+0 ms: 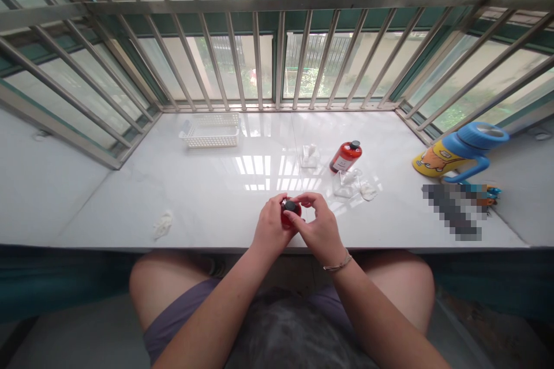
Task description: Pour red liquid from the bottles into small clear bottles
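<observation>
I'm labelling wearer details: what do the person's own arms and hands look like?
The left hand and right hand are gloveless. A thin bracelet circles the right wrist; none shows on the left. No sleeve covers the visible forearms.

Forearms converge forward, left hand curled beside bent-fingered right hand.
</observation>
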`<state>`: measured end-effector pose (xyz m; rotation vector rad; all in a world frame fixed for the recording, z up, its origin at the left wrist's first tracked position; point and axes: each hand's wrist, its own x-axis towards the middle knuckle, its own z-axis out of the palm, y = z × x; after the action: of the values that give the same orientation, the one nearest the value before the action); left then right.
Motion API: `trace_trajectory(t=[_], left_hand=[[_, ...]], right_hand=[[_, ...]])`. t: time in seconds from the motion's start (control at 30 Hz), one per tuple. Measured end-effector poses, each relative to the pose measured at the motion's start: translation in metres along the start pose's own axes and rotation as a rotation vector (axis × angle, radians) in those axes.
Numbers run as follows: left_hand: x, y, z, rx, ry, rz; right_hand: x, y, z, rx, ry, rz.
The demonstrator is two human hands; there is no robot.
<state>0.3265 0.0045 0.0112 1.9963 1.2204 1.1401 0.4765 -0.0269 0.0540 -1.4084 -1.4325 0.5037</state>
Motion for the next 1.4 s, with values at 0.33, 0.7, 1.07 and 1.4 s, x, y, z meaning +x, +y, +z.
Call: trace_trajectory(t=[0.33, 0.7, 1.07, 1.4], left_hand=[[-0.001, -0.005, 0.002, 0.000, -0.016, -0.011], [0.000, -0.003, 0.000, 0.016, -0.014, 0.020], [0.000, -0.003, 0.000, 0.007, -0.020, 0.010], [-0.001, -0.003, 0.000, 0.017, -0.014, -0.007]], right_hand=[[-0.006, 0.000, 0.000, 0.036, -0.062, -0.032], [-0.013, 0.008, -0.001, 0.151, -0.062, -0.002], [-0.014, 0.006, -0.002, 0.182, -0.056, -0.014], [-0.005, 0.002, 0.000, -0.012, -0.063, -0.040]])
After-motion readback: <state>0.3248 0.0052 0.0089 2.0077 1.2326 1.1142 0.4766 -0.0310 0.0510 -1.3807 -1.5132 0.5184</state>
